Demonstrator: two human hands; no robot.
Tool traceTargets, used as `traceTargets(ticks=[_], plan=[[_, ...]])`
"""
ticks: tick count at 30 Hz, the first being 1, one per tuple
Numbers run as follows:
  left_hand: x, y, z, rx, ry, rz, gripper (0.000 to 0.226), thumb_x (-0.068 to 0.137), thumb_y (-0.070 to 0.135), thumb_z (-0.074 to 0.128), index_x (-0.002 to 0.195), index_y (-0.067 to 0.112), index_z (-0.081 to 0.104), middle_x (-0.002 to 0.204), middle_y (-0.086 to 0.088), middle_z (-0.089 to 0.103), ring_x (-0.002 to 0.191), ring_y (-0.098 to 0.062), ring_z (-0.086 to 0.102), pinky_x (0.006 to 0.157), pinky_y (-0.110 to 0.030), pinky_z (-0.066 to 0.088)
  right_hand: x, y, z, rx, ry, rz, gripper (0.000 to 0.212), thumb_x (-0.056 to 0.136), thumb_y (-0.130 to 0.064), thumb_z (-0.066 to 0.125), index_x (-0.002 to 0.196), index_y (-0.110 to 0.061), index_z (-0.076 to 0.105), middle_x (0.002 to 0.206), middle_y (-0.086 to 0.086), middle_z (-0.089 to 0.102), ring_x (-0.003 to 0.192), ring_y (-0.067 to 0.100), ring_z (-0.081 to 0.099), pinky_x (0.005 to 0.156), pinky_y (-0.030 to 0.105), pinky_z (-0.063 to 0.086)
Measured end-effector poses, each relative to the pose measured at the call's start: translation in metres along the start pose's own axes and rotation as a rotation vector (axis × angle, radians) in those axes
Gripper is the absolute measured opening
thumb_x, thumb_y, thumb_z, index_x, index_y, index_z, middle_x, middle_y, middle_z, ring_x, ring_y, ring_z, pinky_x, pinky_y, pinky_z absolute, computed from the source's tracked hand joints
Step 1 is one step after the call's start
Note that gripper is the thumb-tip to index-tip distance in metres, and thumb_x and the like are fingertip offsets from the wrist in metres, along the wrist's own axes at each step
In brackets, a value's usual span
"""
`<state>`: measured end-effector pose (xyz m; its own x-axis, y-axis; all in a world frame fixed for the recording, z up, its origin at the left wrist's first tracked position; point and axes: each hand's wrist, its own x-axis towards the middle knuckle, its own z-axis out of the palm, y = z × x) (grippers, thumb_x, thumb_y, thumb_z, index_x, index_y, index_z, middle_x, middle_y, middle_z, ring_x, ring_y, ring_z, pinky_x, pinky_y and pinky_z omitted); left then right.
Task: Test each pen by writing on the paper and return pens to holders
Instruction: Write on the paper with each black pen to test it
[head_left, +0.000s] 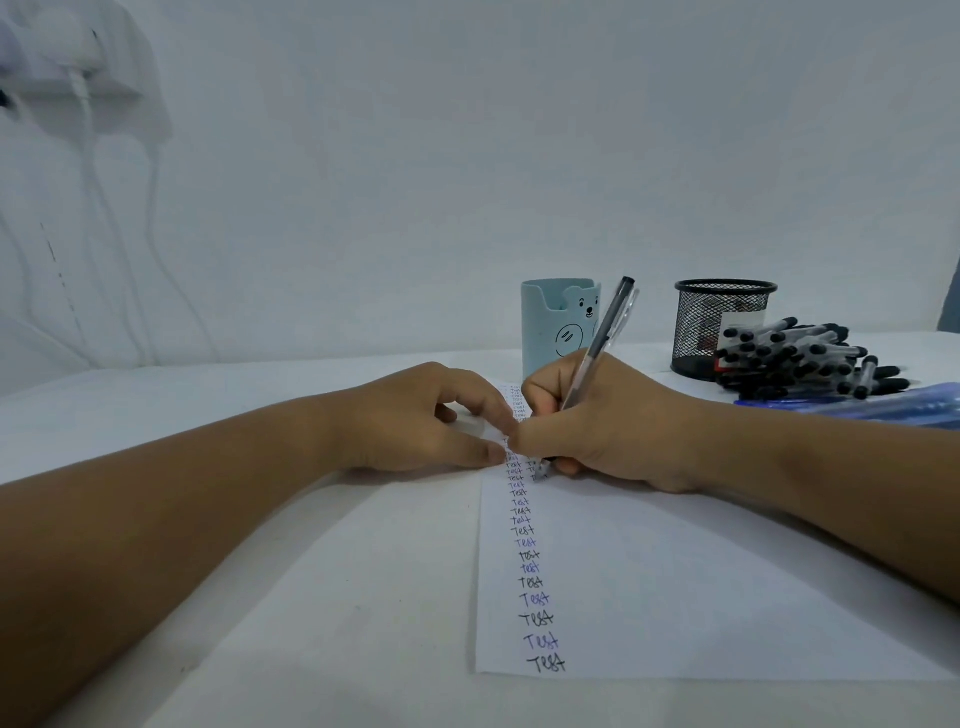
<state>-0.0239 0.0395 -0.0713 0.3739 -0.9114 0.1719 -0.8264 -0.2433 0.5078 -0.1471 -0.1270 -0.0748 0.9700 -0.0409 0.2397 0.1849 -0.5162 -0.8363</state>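
Observation:
A white sheet of paper (675, 582) lies on the table with a long column of the word "Test" in black and blue ink down its left side. My right hand (613, 426) grips a clear black-ink pen (597, 348), its tip touching the paper beside the top of the column. My left hand (421, 421) rests on the paper's left edge with fingers lying flat. A light blue bear holder (550, 322) stands behind my hands. A black mesh holder (711, 322) stands to its right.
A heap of black-capped pens (805, 358) lies right of the mesh holder, with several blue pens (883, 405) in front of it. White cables (88, 208) hang down the wall at the far left. The table is white.

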Motion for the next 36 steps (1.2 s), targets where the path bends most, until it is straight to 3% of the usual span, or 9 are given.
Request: traceTargets(ticks=[6,14,19,23,36], plan=[[0.0009,-0.0017,0.0004,-0.028,0.0,0.006,0.022,0.079,0.039,0.073,0.102,0.041,0.075,0.121,0.025,0.065,0.121,0.002,0.054,0.103,-0.026,0.04,-0.0016,-0.0027,0.0005,-0.053,-0.027,-0.015,0.038,0.081,0.005,0.066,0.055,-0.009,0.041,0.047,0.006,0.047,0.042,0.011,0.041,0.043,0.018,0.034],[0.002,-0.0011,0.0006,-0.034,0.008,0.002,0.023,0.076,0.042,0.072,0.098,0.043,0.074,0.119,0.025,0.065,0.119,0.004,0.055,0.101,-0.025,0.04,-0.002,-0.0031,0.0008,-0.036,-0.037,-0.016,0.045,0.083,0.004,0.067,0.053,-0.014,0.039,0.045,0.004,0.048,0.041,0.011,0.039,0.042,0.015,0.033],[0.0008,-0.0012,0.0011,-0.023,0.008,-0.005,0.026,0.076,0.042,0.072,0.102,0.04,0.075,0.121,0.025,0.065,0.12,0.003,0.054,0.103,-0.024,0.04,-0.0009,-0.0025,0.0013,-0.052,-0.009,-0.023,0.043,0.08,0.007,0.062,0.054,-0.014,0.035,0.043,-0.002,0.039,0.041,0.011,0.039,0.042,0.017,0.031],[0.0004,-0.0008,0.0004,-0.02,-0.002,-0.005,0.024,0.082,0.036,0.076,0.106,0.039,0.075,0.122,0.026,0.065,0.121,0.004,0.054,0.105,-0.027,0.04,-0.0004,-0.0014,0.0003,-0.002,-0.025,-0.015,0.045,0.081,0.009,0.061,0.053,-0.013,0.035,0.042,-0.001,0.037,0.04,0.011,0.04,0.042,0.017,0.033],[0.0013,-0.0001,0.0009,-0.017,0.004,-0.009,0.029,0.076,0.042,0.071,0.104,0.041,0.075,0.121,0.027,0.065,0.122,0.004,0.053,0.106,-0.027,0.041,0.0002,0.0009,-0.0015,-0.019,-0.029,-0.048,0.045,0.08,0.011,0.059,0.054,-0.014,0.032,0.045,-0.001,0.036,0.042,0.013,0.038,0.042,0.018,0.032]])
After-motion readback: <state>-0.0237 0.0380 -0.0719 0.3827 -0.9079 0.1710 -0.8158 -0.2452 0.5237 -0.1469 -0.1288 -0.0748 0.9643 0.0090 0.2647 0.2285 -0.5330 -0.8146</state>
